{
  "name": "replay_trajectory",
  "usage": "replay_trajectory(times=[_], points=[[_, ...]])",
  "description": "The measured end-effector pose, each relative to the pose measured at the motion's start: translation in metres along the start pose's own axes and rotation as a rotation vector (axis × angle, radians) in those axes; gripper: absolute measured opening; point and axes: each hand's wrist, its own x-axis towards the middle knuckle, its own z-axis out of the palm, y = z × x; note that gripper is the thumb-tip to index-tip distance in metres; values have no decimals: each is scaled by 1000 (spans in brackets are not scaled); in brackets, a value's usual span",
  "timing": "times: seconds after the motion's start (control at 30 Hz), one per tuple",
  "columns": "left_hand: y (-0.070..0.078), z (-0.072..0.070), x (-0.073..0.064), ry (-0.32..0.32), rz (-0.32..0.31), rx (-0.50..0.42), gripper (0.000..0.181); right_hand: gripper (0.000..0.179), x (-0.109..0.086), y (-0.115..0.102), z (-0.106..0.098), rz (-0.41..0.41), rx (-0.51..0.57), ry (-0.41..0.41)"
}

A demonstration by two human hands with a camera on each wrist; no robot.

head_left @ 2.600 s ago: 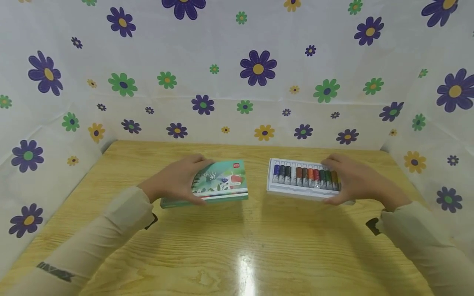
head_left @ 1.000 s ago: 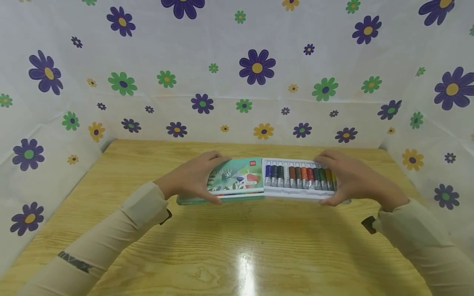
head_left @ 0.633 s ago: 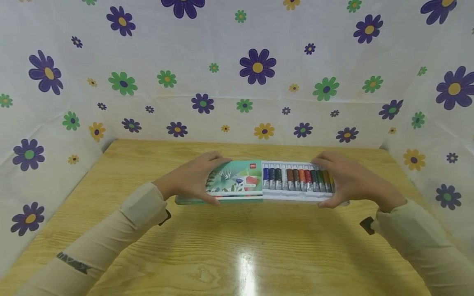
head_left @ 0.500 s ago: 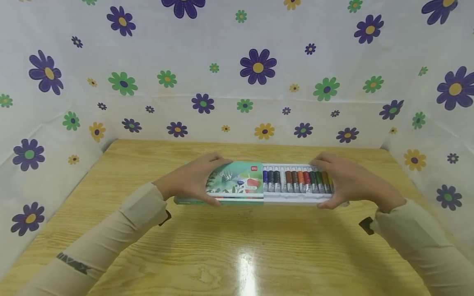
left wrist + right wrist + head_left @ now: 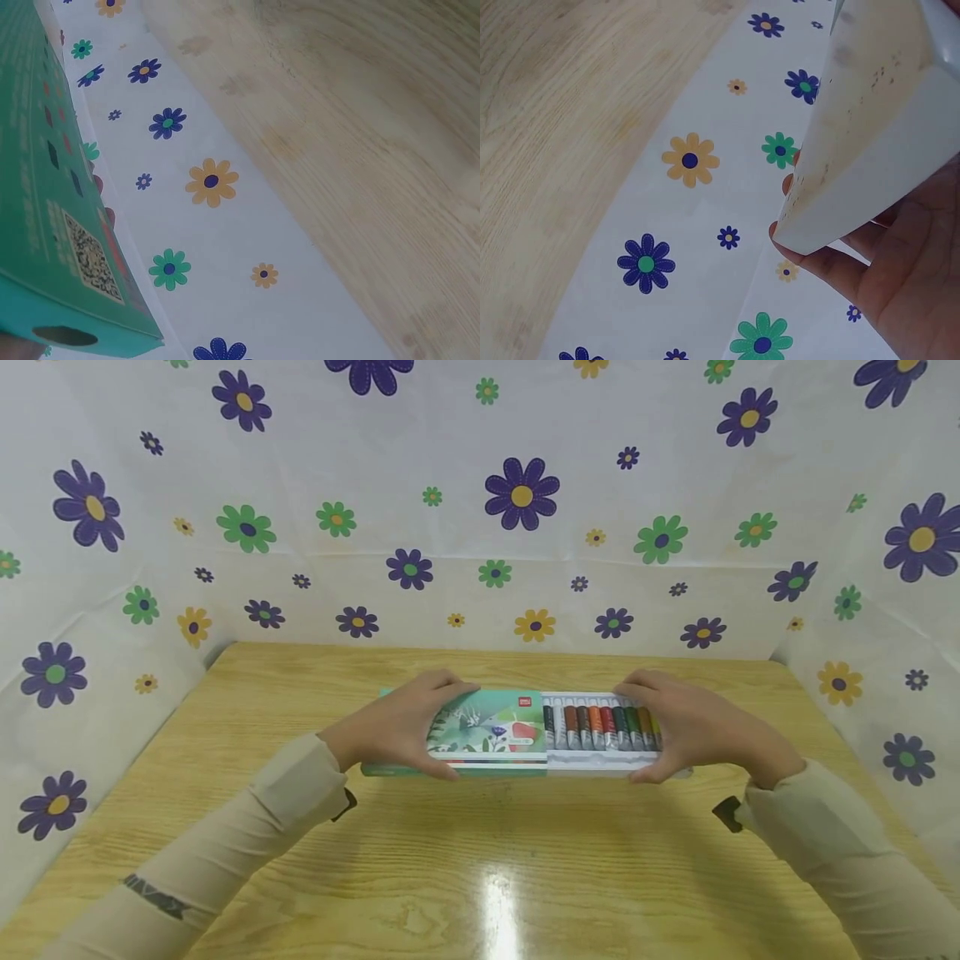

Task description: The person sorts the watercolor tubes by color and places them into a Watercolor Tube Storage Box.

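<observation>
A green box sleeve [image 5: 487, 731] with a floral print is gripped by my left hand [image 5: 401, 722], thumb on the near side and fingers over the far side. From its right end sticks out a white tray [image 5: 585, 762] holding several paint tubes [image 5: 596, 727] in a row, part of it inside the sleeve. My right hand [image 5: 693, 727] grips the tray's right end, covering the tubes there. In the left wrist view the sleeve's underside [image 5: 75, 225] shows a printed code and an oval hole. The right wrist view shows the tray's pale underside [image 5: 862, 120] with fingers curled round its edge.
The box is held above a wooden table [image 5: 420, 868]. White cloth [image 5: 450, 460] with purple, green and yellow flowers hangs behind the table and along both sides.
The sleeve and the tray were apart at first, then met end to end. Now the tray has slid left into the sleeve, hiding the blue tubes, as my right hand moved left.
</observation>
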Motion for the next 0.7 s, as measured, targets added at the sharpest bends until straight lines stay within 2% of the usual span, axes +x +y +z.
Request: replay_trajectory(times=[0.7], points=[[9,13,12,30,22,22,106,95,9,-7,5,-18,15,-4]])
